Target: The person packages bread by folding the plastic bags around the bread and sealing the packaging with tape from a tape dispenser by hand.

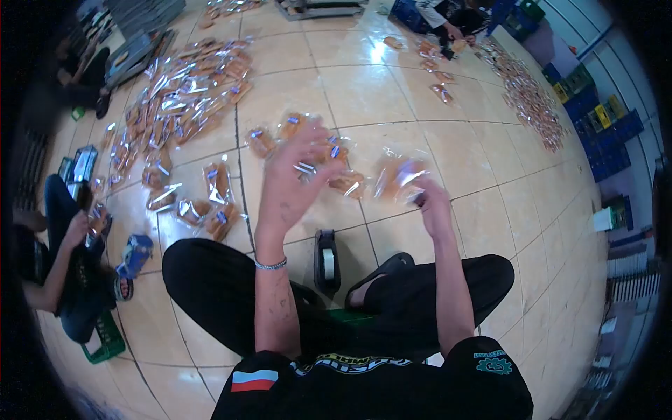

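My left hand (292,183) is raised over several clear-wrapped bread rolls, its fingers spread and nothing seen in it. It partly hides the rolls; one wrapped roll (260,142) shows to its left and another wrapped roll (348,184) to its right. My right hand (435,204) grips the edge of a wrapped bread roll (401,178), which is blurred by motion and held up above the floor. Between my legs stands a black tape dispenser (327,260) with a pale roll of tape.
A large heap of wrapped rolls (185,87) covers the floor at the far left. A person (66,259) sits at left beside a green crate (105,339). Another person (451,24) works at the far right near a long pile of packages (521,94). Blue crates (609,143) line the right wall.
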{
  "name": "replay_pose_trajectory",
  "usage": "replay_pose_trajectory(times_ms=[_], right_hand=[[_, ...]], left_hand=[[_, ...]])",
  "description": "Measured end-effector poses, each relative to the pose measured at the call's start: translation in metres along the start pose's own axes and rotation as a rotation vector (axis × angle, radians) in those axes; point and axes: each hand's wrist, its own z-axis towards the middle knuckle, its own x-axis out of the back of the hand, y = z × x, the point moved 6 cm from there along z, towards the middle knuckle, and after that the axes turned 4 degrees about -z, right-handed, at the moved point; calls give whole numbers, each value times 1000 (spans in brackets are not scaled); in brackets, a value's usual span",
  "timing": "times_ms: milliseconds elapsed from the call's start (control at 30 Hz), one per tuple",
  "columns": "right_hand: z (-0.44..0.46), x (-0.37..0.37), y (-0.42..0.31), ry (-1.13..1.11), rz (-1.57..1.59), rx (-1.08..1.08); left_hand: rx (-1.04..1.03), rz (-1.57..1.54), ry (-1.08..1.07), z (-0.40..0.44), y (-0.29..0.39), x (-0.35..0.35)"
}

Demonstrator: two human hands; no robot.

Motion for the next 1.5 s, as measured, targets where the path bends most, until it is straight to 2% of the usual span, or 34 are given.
replay_pose_trajectory(times_ms=[33, 67, 100, 133, 167, 233, 333, 400, 433, 500, 533, 600, 633, 700, 733, 800, 867, 900, 933, 967, 1033, 1067, 1100, 1167, 1200, 1233, 1300, 1367, 1433, 1467, 1500], right_hand=[[4, 0, 7, -13, -2, -16], [7, 8, 14, 155, 161, -78], [10, 19, 25, 327, 322, -134], [17, 21, 48, 173, 202, -194], [22, 16, 59, 165, 196, -197], [27, -11, 92, -22, -326, -440], [62, -37, 167, -16, -452, -499], [78, -84, 155, -79, -1534, 198], [82, -93, 160, -78, -1517, 211], [89, -127, 171, -115, -1712, 352], [93, -139, 177, -122, -1689, 358], [107, -132, 195, -175, -1703, 17], [115, -128, 194, -166, -1702, 15], [122, -127, 177, -347, -1427, -122], [123, -119, 157, -323, -1435, -129], [87, -136, 89, -636, -556, -292], [58, -143, 28, -731, -325, -194], [43, -145, -1, -716, -309, -177], [29, -147, -26, -710, -291, -156], [20, -144, -41, -678, -304, -145], [-5, -152, -74, -869, -274, 17], [-8, -141, -97, -735, -567, 75], [-14, -136, -113, -720, -570, 87], [-22, -120, -160, -390, -611, 495], [-28, -119, -172, -290, -584, 593], [-26, -116, -174, -282, -573, 594], [-22, -124, -154, -577, -872, 405], [-25, -127, -161, -513, -769, 478], [-14, -112, -149, -569, -589, 300], [-10, -105, -140, -640, -354, 82], [-4, -99, -130, -650, -345, 85]], left_hand=[[135, -259, 165, -1, -2, 16], [147, -253, 176, -2, -3, 22], [204, -334, 354, -6, -9, 37], [255, -416, 531, -11, -16, 51], [256, -416, 542, -13, -21, 56], [300, -520, 756, -25, -39, 70], [326, -641, 799, -29, -45, 69], [315, -733, 752, -28, -45, 66], [300, -718, 750, -29, -45, 64], [347, -730, 685, -31, -46, 62], [372, -718, 652, -32, -43, 63], [404, -703, 693, -38, -51, 72], [435, -708, 725, -40, -58, 73], [436, -721, 729, -39, -72, 75], [466, -681, 757, -39, -76, 73], [529, -584, 750, -37, -83, 60], [589, -573, 643, -34, -99, 27], [641, -517, 571, -34, -103, 12], [560, -687, 376, -27, -95, -5], [549, -710, 349, -24, -89, -10], [584, -771, -87, -17, -68, -36], [538, -683, -124, -13, -54, -37], [525, -683, -139, -12, -47, -40], [387, -503, -240, -11, -33, -47], [364, -407, -266, -14, -38, -53], [365, -397, -275, -15, -39, -57], [370, -309, -376, -21, -38, -64], [326, -251, -409, -19, -26, -65], [287, -195, -428, -19, -21, -63], [251, -255, -306, -17, -20, -56], [215, -315, -181, -16, -20, -47]])
